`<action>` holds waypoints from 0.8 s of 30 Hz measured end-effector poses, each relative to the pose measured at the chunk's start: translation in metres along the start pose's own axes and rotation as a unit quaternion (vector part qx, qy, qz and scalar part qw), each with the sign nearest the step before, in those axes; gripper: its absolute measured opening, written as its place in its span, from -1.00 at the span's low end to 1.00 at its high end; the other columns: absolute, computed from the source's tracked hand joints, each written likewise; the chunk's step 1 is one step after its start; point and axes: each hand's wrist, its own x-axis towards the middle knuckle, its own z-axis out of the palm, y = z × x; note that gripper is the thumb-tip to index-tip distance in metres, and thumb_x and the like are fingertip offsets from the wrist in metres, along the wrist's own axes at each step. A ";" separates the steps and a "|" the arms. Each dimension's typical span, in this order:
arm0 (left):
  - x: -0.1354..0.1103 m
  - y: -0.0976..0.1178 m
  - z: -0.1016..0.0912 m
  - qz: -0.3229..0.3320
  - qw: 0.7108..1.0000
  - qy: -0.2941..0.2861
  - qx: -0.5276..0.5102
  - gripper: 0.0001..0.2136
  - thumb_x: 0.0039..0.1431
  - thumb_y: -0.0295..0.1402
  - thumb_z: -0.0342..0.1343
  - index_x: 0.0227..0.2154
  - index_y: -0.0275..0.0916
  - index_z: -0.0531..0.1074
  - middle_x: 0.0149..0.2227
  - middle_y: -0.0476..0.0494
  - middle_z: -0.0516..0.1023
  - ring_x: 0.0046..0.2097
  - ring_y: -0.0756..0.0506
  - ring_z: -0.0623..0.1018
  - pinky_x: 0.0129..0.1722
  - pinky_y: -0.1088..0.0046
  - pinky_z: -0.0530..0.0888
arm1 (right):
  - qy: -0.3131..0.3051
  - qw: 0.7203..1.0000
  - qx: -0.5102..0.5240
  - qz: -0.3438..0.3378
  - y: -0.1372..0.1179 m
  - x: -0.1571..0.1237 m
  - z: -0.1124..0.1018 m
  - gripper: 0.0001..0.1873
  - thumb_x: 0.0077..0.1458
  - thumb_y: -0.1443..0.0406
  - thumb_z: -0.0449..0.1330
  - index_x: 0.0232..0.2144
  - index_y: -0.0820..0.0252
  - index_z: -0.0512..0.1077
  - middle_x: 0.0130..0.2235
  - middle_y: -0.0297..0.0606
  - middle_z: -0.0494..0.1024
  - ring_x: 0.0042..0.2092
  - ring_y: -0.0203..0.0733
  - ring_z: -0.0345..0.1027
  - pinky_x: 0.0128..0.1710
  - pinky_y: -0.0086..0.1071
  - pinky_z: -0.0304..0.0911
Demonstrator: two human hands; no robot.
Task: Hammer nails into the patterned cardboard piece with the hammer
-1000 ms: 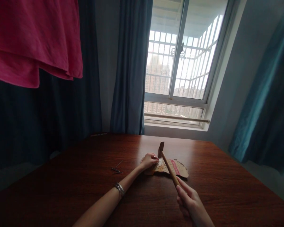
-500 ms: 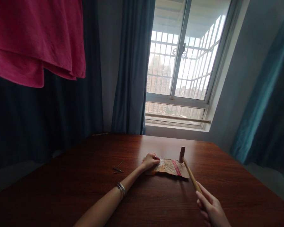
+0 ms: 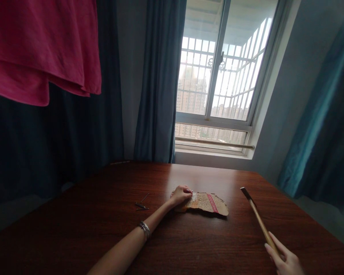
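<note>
A hammer with a long wooden handle (image 3: 260,221) is in my right hand (image 3: 285,256), its fingers wrapped round the lower end. The hammer's dark head tilts up and left above the table, apart from the cardboard. That ragged cardboard piece (image 3: 209,202), covered in small dark dots and crossed by a red band, lies flat on the tabletop. On its left end rests my left hand (image 3: 182,194), fingertips pinched together. Whatever those fingers hold is too small and hidden to make out. Left of this hand lie several thin metal pieces (image 3: 142,205).
The brown wooden table (image 3: 189,244) runs back to the wall below a barred window (image 3: 215,76). Dark blue curtains (image 3: 157,84) hang on both sides. At upper left a pink cloth (image 3: 43,53) hangs down.
My right hand has swung the hammer right and down, from over the cardboard's right end to beside it. My left hand and the cardboard stay in place; the view shifts slightly.
</note>
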 end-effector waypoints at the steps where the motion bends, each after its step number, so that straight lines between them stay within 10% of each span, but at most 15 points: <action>1: 0.000 0.001 0.000 0.000 1.000 -0.001 0.002 -0.84 -0.12 -0.35 0.10 -0.50 -0.28 0.54 -0.36 -0.06 0.53 -0.31 -0.03 0.47 -0.31 0.55 0.33 | -0.003 1.000 -0.016 0.011 -0.001 0.002 -0.003 -0.27 0.01 -0.02 -0.08 0.10 0.37 0.23 -0.74 -0.35 0.30 -0.67 -0.12 0.28 -0.63 -0.29 0.21; 24: -0.001 0.004 -0.001 -0.019 1.000 -0.003 0.003 -0.83 -0.11 -0.33 0.11 -0.48 -0.27 0.54 -0.35 -0.06 0.54 -0.29 -0.04 0.47 -0.30 0.56 0.34 | -0.065 0.981 -0.183 -0.009 0.028 0.025 -0.002 -0.40 -0.01 0.11 -0.02 0.11 0.10 0.23 -0.20 -0.12 0.57 -0.15 0.11 0.43 -0.27 -0.24 0.29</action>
